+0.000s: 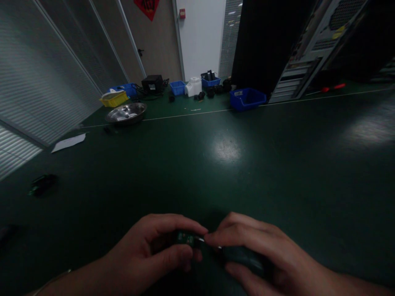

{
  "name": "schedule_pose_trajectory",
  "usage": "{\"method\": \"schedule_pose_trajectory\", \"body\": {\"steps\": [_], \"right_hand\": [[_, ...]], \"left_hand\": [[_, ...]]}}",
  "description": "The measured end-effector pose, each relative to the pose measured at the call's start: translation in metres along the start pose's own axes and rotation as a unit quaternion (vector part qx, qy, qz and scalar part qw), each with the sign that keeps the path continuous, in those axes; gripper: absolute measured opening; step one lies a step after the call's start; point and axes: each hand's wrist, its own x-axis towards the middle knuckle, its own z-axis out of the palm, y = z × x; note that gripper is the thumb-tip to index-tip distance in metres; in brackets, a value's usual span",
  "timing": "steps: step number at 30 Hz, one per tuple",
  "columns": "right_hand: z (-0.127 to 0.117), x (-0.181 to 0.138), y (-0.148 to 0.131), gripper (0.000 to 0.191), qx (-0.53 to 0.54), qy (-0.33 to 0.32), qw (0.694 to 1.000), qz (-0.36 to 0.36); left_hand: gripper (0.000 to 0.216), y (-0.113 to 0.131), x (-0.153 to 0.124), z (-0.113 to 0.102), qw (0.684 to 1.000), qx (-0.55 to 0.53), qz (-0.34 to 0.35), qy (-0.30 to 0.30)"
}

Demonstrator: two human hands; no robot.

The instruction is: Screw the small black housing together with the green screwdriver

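My left hand is closed round a small green circuit board, its edge showing between thumb and index finger. In my right hand lies a screwdriver with a thick dark handle. The thin metal shaft points left and meets the right end of the board, with my right fingertips around it. Whether the tip touches the board or a part on it, I cannot tell. Both hands are low in the view, over the green tabletop.
Blue bins, a yellow bin, a metal bowl, a black box and a white device stand along the back. A dark green-edged part and white paper lie left. A computer case stands back right.
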Motion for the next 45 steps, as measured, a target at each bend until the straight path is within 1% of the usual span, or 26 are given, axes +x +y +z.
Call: {"method": "schedule_pose_trajectory", "body": {"steps": [2, 7, 10, 12, 15, 18, 20, 21, 26, 30, 33, 37, 39, 42, 44, 45], "right_hand": [[0.0, -0.001, 0.0, 0.031, -0.002, 0.002, 1.0, -0.001], [-0.001, -0.002, 0.001, 0.031, -0.004, 0.006, 1.0, -0.002], [-0.002, -0.001, 0.001, 0.03, -0.005, 0.008, 1.0, -0.002], [-0.001, -0.001, 0.001, 0.03, -0.005, 0.009, 1.0, -0.003], [-0.001, 0.0, 0.0, 0.03, -0.007, 0.011, 1.0, -0.002], [0.0, 0.001, 0.0, 0.03, -0.008, 0.012, 1.0, -0.002], [0.001, 0.002, 0.0, 0.03, -0.009, 0.014, 1.0, -0.002], [0.001, 0.002, 0.0, 0.03, -0.009, 0.014, 1.0, -0.002], [0.001, 0.001, 0.001, 0.029, -0.012, 0.018, 1.0, -0.001], [0.001, -0.003, 0.008, 0.028, -0.006, 0.024, 1.0, 0.004], [0.001, -0.009, 0.014, 0.037, 0.025, 0.017, 1.0, -0.008], [0.004, -0.015, 0.014, 0.049, 0.053, 0.024, 0.998, -0.002], [0.005, -0.016, 0.014, 0.05, 0.066, 0.024, 0.998, -0.005], [0.005, -0.014, 0.016, 0.052, 0.077, 0.023, 0.997, -0.008], [0.003, -0.013, 0.017, 0.052, 0.074, 0.025, 0.997, -0.007], [0.002, -0.012, 0.018, 0.051, 0.072, 0.02, 0.997, -0.005]], "left_hand": [[0.022, -0.001, 0.0, 0.0, 1.0, 0.01, 0.006, 0.018], [0.024, -0.004, 0.003, 0.0, 0.999, -0.038, 0.01, 0.023], [0.024, -0.006, 0.003, 0.001, 0.998, -0.026, 0.027, 0.043], [0.023, -0.007, 0.003, 0.001, 0.997, 0.018, 0.04, 0.067], [0.024, -0.007, 0.001, 0.002, 0.986, 0.118, 0.061, 0.099], [0.024, -0.005, -0.001, 0.005, 0.963, 0.206, 0.072, 0.158], [0.023, -0.004, -0.001, 0.007, 0.947, 0.238, 0.08, 0.199], [0.023, -0.004, -0.002, 0.008, 0.943, 0.246, 0.085, 0.207], [0.025, -0.008, -0.004, 0.008, 0.936, 0.263, 0.103, 0.209], [0.025, -0.012, -0.005, 0.005, 0.935, 0.264, 0.111, 0.21], [0.025, -0.009, -0.004, 0.005, 0.936, 0.259, 0.117, 0.209], [0.026, -0.006, -0.002, 0.003, 0.936, 0.262, 0.153, 0.176], [0.031, -0.007, -0.002, 0.002, 0.928, 0.291, 0.18, 0.148], [0.039, -0.012, -0.004, -0.002, 0.909, 0.328, 0.219, 0.131], [0.042, -0.014, -0.005, -0.005, 0.907, 0.335, 0.222, 0.124], [0.042, -0.014, -0.005, -0.006, 0.911, 0.335, 0.212, 0.117]]}}
